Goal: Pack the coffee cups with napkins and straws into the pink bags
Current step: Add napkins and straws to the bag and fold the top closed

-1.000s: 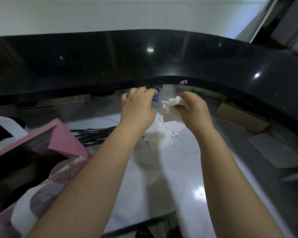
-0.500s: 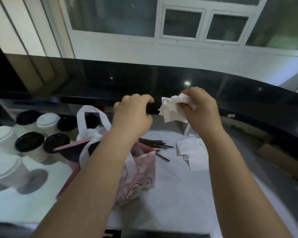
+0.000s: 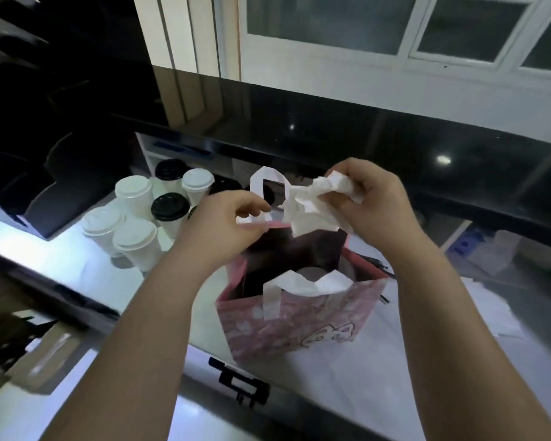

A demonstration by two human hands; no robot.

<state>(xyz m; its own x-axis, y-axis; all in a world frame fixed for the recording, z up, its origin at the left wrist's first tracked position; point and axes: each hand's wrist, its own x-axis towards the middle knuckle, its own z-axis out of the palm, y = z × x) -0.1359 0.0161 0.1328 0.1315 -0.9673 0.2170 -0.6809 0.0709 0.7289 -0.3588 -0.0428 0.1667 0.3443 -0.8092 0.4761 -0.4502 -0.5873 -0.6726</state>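
Both forearms reach up from the bottom of the frame toward its centre. The left hand (image 3: 223, 224) pinches the far white handle (image 3: 268, 186) of the pink bag (image 3: 293, 323), which stands open on the white surface (image 3: 347, 386). The right hand (image 3: 376, 211) clutches crumpled napkins (image 3: 312, 205) above the bag's mouth. Lidded coffee cups (image 3: 137, 237) cluster at centre left.

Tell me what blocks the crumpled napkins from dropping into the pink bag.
Nothing visible. The right hand holds the napkins directly above the pink bag, whose mouth the left hand holds open by a handle.
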